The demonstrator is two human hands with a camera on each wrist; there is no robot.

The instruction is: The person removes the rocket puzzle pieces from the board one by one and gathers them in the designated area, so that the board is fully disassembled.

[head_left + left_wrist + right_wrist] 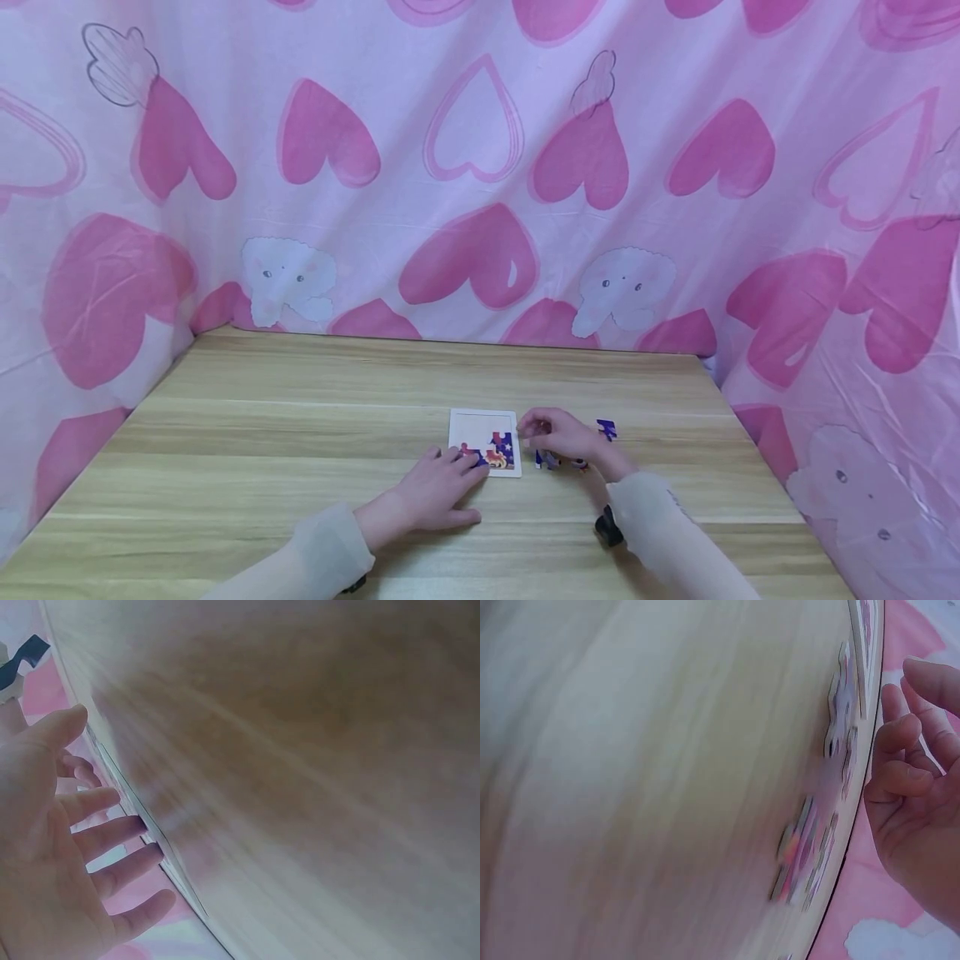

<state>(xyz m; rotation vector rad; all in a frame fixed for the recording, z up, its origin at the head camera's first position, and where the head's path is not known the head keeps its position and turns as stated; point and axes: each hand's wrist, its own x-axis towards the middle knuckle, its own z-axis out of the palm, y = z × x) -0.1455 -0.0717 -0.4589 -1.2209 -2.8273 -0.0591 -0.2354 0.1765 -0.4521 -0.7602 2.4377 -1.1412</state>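
Observation:
A square white jigsaw tray (pixel 480 422) lies on the table, its lower and right parts filled with purple, red and yellow pieces (pixel 497 454). My left hand (pixel 442 492) rests with spread fingers over the tray's lower left corner, covering part of the picture. In the left wrist view the fingertips (pixel 154 851) reach the tray's edge. Just right of the tray hovers my right hand (pixel 558 432), thumb apart from loosely bent fingers. Nothing shows between them in the right wrist view. Loose jigsaw pieces (pixel 840 705) lie beneath and beside this hand, partly hidden by it in the head view.
One purple piece (pixel 607 429) lies farther right, beyond the right wrist. The wooden table (pixel 300 400) meets a pink heart-print curtain (pixel 465 250) at its back and sides. A black strap (pixel 608 527) sits at the right wrist.

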